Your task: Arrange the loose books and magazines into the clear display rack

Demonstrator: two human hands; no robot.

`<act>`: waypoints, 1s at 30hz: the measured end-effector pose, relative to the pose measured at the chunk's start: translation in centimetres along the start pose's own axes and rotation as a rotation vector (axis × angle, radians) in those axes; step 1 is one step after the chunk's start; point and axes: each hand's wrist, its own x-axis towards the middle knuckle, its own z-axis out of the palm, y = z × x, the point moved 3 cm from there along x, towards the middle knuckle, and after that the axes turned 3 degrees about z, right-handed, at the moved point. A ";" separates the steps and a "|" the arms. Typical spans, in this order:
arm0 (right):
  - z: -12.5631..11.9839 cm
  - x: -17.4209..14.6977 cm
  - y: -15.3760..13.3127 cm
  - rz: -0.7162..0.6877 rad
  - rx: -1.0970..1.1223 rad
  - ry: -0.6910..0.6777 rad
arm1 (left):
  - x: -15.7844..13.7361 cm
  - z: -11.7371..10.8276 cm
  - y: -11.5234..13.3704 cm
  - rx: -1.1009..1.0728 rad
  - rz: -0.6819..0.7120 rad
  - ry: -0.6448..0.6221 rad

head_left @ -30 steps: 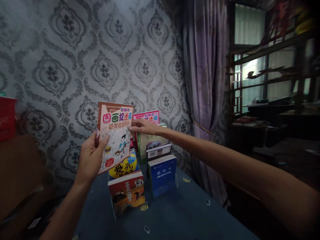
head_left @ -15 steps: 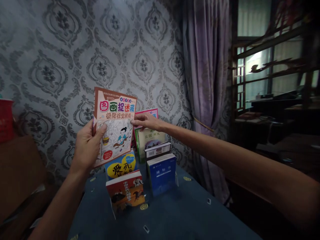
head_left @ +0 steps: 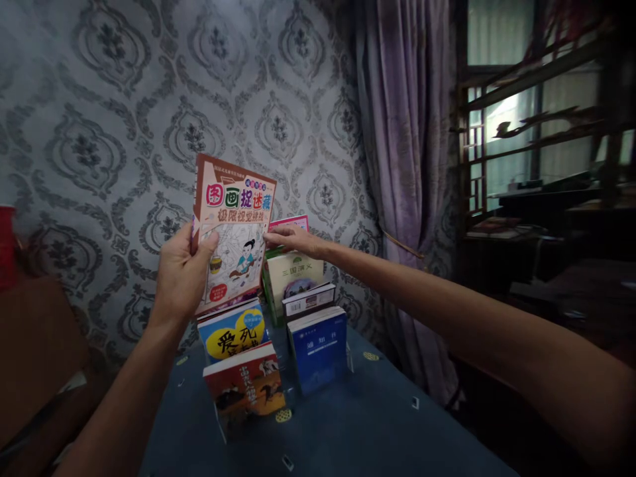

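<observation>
A brown-bordered picture book [head_left: 238, 228] with colourful Chinese characters is held up, tilted, above the standing books. My left hand [head_left: 185, 275] is closed on its left side, thumb lying across the front cover. At the opposite edge, the fingertips of my right hand [head_left: 291, 240] pinch the cover's side; the fingers behind it are hidden. Below the picture book stand a blue and yellow book [head_left: 233, 333] and, in front, a red-orange book [head_left: 247, 384]. Beneath my right hand is a pale green book [head_left: 295, 271], with a pink-edged book [head_left: 298, 222] partly hidden behind.
A blue book [head_left: 319, 354] and a dark book with a barcode [head_left: 311, 299] stand in the right row. All rest on a table with a dark blue cloth [head_left: 358, 424]. Patterned wall behind, purple curtain [head_left: 407, 132] right, cardboard box [head_left: 40, 351] left.
The picture book has risen slightly and moved away, with both hands still at its sides. More of the blue and yellow book shows under it. The view has shifted a little.
</observation>
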 end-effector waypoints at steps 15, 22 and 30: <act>-1.8 0.1 1.9 0.062 0.429 -0.008 | 4.0 5.1 -1.5 0.161 0.247 -0.073; -3.9 -0.7 2.7 0.148 0.475 0.125 | 4.7 7.8 -4.5 -0.050 0.201 -0.092; -6.0 -2.0 3.7 0.149 0.325 0.250 | 4.1 10.5 -8.6 -0.287 0.068 -0.070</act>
